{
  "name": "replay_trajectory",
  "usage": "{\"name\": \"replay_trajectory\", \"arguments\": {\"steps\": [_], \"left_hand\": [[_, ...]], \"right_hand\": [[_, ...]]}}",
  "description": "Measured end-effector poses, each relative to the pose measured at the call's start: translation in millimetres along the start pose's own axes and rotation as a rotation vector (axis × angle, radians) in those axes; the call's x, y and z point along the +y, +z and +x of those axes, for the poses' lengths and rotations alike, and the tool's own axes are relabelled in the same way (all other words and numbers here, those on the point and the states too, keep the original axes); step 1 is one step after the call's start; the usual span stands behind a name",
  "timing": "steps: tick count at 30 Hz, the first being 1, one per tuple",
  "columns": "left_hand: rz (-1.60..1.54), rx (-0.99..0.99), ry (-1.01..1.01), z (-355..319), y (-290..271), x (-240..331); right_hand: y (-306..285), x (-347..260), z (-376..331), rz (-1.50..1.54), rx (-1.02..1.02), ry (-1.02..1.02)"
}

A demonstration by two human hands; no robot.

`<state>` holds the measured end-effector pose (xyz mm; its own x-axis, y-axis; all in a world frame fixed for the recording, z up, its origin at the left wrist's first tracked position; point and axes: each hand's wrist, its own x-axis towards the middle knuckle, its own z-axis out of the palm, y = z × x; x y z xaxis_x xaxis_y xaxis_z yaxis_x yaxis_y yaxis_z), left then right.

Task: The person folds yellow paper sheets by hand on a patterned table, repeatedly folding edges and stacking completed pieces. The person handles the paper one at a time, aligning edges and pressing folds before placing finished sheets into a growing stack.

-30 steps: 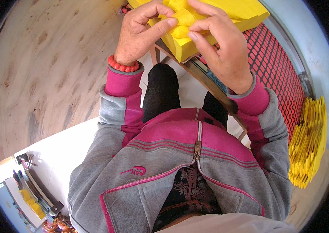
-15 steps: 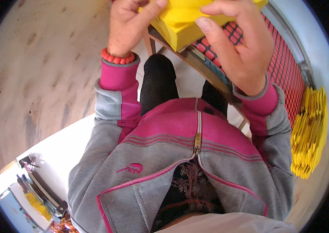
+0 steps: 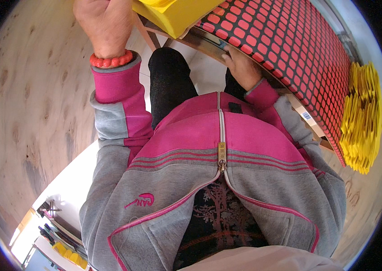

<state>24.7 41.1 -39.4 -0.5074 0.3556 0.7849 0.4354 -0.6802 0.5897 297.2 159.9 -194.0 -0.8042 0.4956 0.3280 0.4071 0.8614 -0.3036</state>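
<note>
- Left hand [image 3: 105,25]: raised at the top of the view, back toward the camera, a red bead bracelet [image 3: 112,60] at the wrist. Its fingers run out of view beside the yellow foam block [image 3: 175,16]; whether they close on the block cannot be told.
- Right hand [image 3: 241,67]: lowered, well apart from the left hand, resting at the near edge of the table [image 3: 209,41] below the block. It appears to hold nothing; the fingers curl over the edge, and how far they close cannot be told.
- Yellow foam block: sits just to the right of the left hand, partly on the table edge, partly over the red perforated mat [image 3: 290,40]. Only 1 corner shows.
- Stack of yellow sheets [image 3: 362,122]: lies far to the right of the right hand, past the mat, untouched by either hand.
- Progress, as a judgement: work on the block looks unfinished. Only 1 hand attends it, and it is not set with the stack.
- Remaining, as a judgement: the block has yet to be finished and put aside; the number of pieces done cannot be read from this view.
</note>
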Motion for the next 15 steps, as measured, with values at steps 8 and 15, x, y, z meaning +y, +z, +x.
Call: {"name": "replay_trajectory", "arguments": {"steps": [8, 15], "left_hand": [[0.129, -0.248, -0.122, -3, -16, 18], [0.275, -0.362, -0.088, 7, -22, 26]], "right_hand": [[50, 65, -6, -0.359, 0.129, 0.205], [33, 51, -8, -0.369, 0.114, 0.148]]}}
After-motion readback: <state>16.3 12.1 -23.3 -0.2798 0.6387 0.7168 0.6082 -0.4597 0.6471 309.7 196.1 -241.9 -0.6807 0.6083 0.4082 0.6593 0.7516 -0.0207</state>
